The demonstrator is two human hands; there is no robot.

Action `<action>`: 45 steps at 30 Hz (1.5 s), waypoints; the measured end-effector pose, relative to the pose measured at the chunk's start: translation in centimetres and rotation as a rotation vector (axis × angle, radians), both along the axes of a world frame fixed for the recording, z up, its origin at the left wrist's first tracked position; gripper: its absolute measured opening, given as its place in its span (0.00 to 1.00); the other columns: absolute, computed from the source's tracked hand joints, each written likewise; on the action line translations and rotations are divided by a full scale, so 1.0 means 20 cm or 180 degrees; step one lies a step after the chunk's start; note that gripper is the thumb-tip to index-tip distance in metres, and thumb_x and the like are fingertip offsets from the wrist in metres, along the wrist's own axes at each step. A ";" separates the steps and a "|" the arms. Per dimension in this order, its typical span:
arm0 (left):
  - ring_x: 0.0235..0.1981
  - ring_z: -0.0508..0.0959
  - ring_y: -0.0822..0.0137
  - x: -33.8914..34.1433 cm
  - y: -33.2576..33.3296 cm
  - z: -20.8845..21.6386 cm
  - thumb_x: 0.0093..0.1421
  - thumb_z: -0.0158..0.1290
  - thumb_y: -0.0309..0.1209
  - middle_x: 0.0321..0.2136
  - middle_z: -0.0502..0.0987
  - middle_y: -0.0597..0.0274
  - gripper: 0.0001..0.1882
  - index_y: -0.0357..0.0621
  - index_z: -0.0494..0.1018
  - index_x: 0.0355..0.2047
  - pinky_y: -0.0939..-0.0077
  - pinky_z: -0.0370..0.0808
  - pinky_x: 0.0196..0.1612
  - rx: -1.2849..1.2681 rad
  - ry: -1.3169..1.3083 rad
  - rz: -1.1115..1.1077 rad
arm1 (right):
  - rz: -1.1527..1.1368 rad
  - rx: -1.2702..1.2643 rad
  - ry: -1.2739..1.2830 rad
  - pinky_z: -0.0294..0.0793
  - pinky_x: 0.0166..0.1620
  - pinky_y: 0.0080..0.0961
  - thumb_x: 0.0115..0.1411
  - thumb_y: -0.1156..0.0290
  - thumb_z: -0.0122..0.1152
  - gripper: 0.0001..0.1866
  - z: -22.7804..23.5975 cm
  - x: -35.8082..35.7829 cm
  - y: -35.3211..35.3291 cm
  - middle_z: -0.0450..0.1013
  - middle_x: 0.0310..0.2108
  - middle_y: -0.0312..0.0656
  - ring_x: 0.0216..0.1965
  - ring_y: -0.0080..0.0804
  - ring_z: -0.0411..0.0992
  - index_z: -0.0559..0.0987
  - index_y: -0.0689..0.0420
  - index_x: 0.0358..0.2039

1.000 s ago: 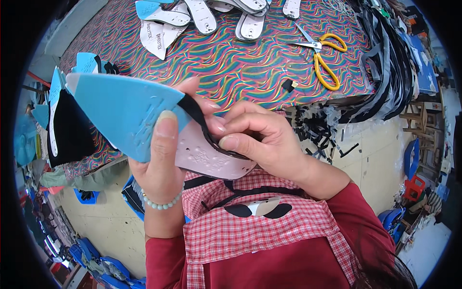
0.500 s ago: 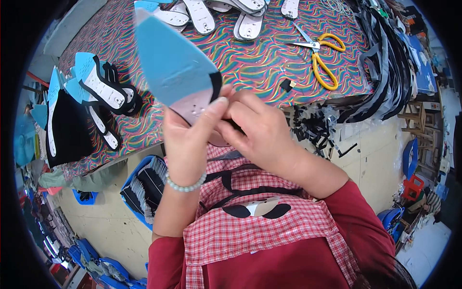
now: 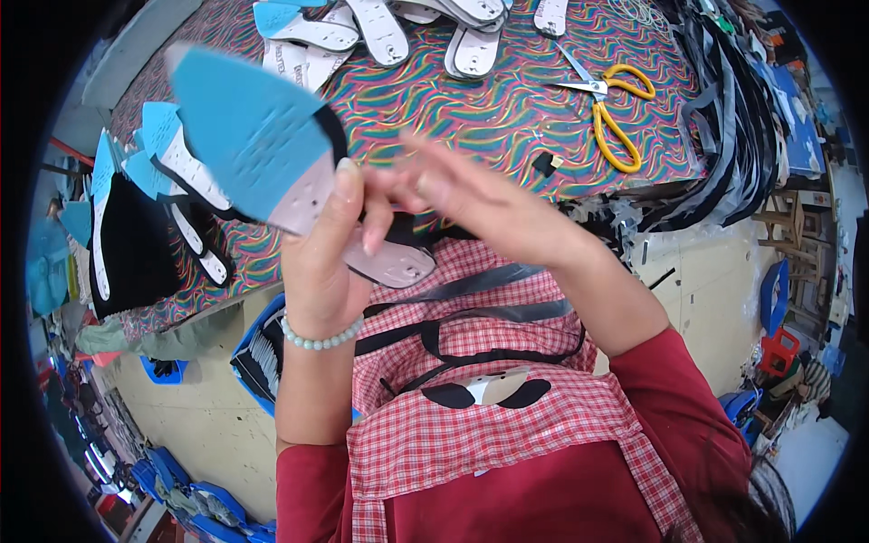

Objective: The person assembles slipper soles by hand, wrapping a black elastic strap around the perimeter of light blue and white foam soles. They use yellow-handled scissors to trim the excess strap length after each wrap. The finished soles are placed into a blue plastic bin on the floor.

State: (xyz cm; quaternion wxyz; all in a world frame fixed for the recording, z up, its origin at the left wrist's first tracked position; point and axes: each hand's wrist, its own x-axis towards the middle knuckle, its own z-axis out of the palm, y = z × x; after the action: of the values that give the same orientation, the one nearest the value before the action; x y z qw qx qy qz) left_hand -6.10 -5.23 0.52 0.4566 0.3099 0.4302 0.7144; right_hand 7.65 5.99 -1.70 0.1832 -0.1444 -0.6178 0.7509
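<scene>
My left hand (image 3: 317, 249) grips a shoe insole (image 3: 253, 136), pointed and light blue at its far part, pinkish white with small holes toward the heel. The thumb presses on its face near a black edging strip (image 3: 333, 129) that follows the right rim. The heel end shows below my left fingers, over the apron (image 3: 507, 425). Just right of the insole is my right hand (image 3: 493, 204), its fingers stretched out, slightly blurred and holding nothing visible. Grey and black strips (image 3: 489, 285) lie across my lap.
Yellow-handled scissors (image 3: 602, 89) lie open on the patterned table cloth (image 3: 471, 109). More insoles (image 3: 380, 32) are piled at the far edge, others (image 3: 186, 158) at the left. Dark strips (image 3: 724, 154) hang over the right table corner. A blue crate (image 3: 262, 353) stands below the table.
The insole and my left hand have moved left and tilted, showing the heel part. My right hand has gone from pinching at the insole's edge to spread fingers, apart from it.
</scene>
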 end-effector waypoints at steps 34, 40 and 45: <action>0.25 0.76 0.71 0.04 -0.12 0.26 0.59 0.54 0.32 0.27 0.77 0.59 0.15 0.29 0.72 0.40 0.79 0.73 0.31 -0.0437 0.2102 -0.0509 | -0.0091 0.2209 0.0232 0.73 0.36 0.21 0.59 0.66 0.60 0.16 0.41 0.14 0.08 0.74 0.35 0.39 0.34 0.26 0.75 0.74 0.60 0.45; 0.32 0.77 0.71 0.23 -0.15 0.19 0.62 0.53 0.36 0.36 0.78 0.57 0.19 0.32 0.70 0.46 0.77 0.74 0.36 -0.0218 0.0659 0.0615 | -0.1327 0.1073 0.0781 0.68 0.30 0.15 0.60 0.72 0.59 0.07 0.22 0.10 -0.17 0.72 0.30 0.36 0.29 0.19 0.70 0.78 0.60 0.37; 0.40 0.74 0.74 0.24 -0.11 0.15 0.62 0.53 0.36 0.42 0.75 0.58 0.18 0.32 0.71 0.45 0.79 0.73 0.42 0.0110 0.0770 0.1079 | -0.1297 0.1589 0.0761 0.70 0.34 0.25 0.53 0.74 0.65 0.08 0.17 0.03 -0.25 0.71 0.29 0.41 0.31 0.33 0.71 0.78 0.60 0.33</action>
State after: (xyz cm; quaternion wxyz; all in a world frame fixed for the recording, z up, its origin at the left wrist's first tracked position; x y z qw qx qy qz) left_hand -1.36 -7.39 3.42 0.2695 0.3244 0.5155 0.7459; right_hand 8.27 1.07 1.75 0.4303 -0.1266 -0.7151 0.5361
